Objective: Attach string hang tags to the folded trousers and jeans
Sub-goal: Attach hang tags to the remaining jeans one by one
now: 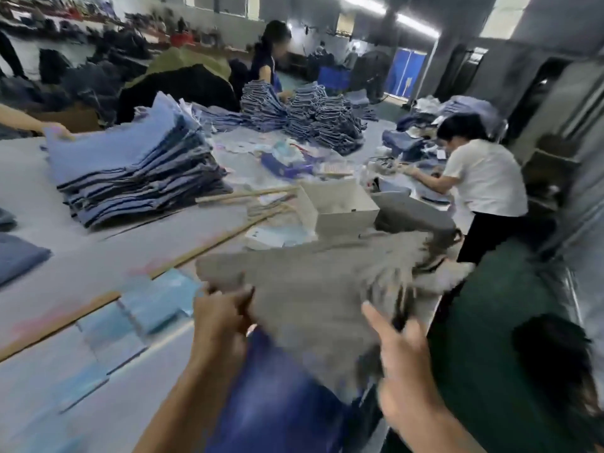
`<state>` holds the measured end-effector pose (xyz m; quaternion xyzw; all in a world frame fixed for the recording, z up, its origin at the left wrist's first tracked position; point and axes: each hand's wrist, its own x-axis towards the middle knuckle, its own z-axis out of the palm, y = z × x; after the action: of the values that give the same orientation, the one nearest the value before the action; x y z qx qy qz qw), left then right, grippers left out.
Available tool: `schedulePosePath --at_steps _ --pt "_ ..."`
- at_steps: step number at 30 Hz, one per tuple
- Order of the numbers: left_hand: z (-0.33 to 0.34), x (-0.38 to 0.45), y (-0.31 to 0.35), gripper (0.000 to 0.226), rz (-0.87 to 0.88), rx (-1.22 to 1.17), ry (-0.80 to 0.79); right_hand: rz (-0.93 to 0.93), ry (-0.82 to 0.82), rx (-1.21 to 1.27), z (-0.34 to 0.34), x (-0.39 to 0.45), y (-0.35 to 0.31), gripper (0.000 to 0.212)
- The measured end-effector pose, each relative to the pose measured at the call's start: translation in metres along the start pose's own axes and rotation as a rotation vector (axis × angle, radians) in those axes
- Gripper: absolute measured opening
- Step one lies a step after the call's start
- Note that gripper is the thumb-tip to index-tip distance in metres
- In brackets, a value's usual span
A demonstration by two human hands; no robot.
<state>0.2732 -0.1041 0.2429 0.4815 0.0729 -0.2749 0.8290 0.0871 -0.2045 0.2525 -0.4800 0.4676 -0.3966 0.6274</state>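
Left hand [222, 317] pinching near edge of grey trousers [313, 289], fingers curled on the cloth. Right hand [403, 364] lying fingers straight, relaxed, against trousers' right side, blurred. Blue hang tags [157, 305] lying just left of left hand. Jeans stack [130, 168] sitting well beyond.

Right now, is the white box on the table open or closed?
Open: the white box has no lid on top and its inner walls show. Blur hides whether anything lies inside.
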Motion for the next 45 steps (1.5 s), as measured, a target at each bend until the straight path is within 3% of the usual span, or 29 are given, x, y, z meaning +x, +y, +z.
schedulePosePath --at_steps 3,5,8,10,12,17,20,23,24,27,28,32,34,36,38,40,42,45 --pt "-0.082 -0.006 -0.072 0.045 -0.200 0.228 0.255 0.106 0.037 -0.274 -0.019 -0.032 0.099 0.080" --pt "-0.107 -0.011 -0.104 0.042 -0.197 0.273 0.323 0.112 0.097 -0.450 -0.029 -0.039 0.136 0.089" --pt "-0.108 -0.005 -0.118 0.029 -0.155 0.196 0.318 0.204 0.158 -0.374 -0.039 -0.046 0.150 0.077" --pt "-0.101 0.001 -0.117 0.016 -0.339 0.054 0.202 0.376 0.142 -0.236 -0.043 -0.036 0.139 0.069" --pt "-0.097 0.010 -0.111 0.031 -0.440 0.049 0.051 0.496 0.069 -0.036 -0.046 -0.017 0.120 0.071" --pt "-0.071 0.026 -0.079 0.037 -0.026 0.252 -0.003 0.357 0.073 0.348 -0.062 0.047 0.040 0.042" --pt "-0.058 0.024 -0.060 0.037 0.130 0.338 -0.051 0.400 0.118 0.315 -0.072 0.091 0.010 0.040" --pt "-0.049 0.012 -0.053 0.034 0.208 0.361 -0.111 0.409 0.083 0.135 -0.071 0.124 0.000 0.018" --pt "-0.047 0.007 -0.050 0.034 0.233 0.362 -0.115 0.364 0.089 0.096 -0.068 0.132 -0.006 0.020" --pt "-0.049 -0.005 -0.035 0.032 0.282 0.355 -0.098 0.083 0.158 0.040 -0.058 0.138 -0.023 0.072" --pt "-0.056 -0.011 -0.030 0.032 0.284 0.353 -0.086 0.015 0.178 0.039 -0.057 0.131 -0.024 0.080" --pt "-0.123 -0.027 -0.028 0.034 0.127 0.233 0.041 -0.094 0.166 0.122 -0.068 0.074 0.017 0.053" --pt "-0.165 -0.034 -0.036 0.032 0.042 0.142 0.165 0.046 0.091 0.101 -0.073 0.045 0.061 0.052" --pt "-0.197 -0.043 -0.053 0.042 -0.043 0.180 0.239 0.302 0.069 0.079 -0.079 0.029 0.100 0.054" --pt "-0.215 -0.061 -0.077 0.051 -0.059 0.255 0.201 0.427 0.202 0.043 -0.089 0.031 0.113 0.054" --pt "-0.215 -0.073 -0.098 0.056 -0.121 0.345 0.290 0.260 0.427 -0.089 -0.094 0.043 0.095 0.050" --pt "-0.202 -0.076 -0.105 0.066 -0.111 0.499 0.425 -0.151 0.526 -0.249 -0.095 0.053 0.059 0.048" --pt "-0.183 -0.063 -0.102 0.089 0.138 0.987 0.467 -0.691 0.249 -0.489 -0.072 0.069 0.008 0.041"
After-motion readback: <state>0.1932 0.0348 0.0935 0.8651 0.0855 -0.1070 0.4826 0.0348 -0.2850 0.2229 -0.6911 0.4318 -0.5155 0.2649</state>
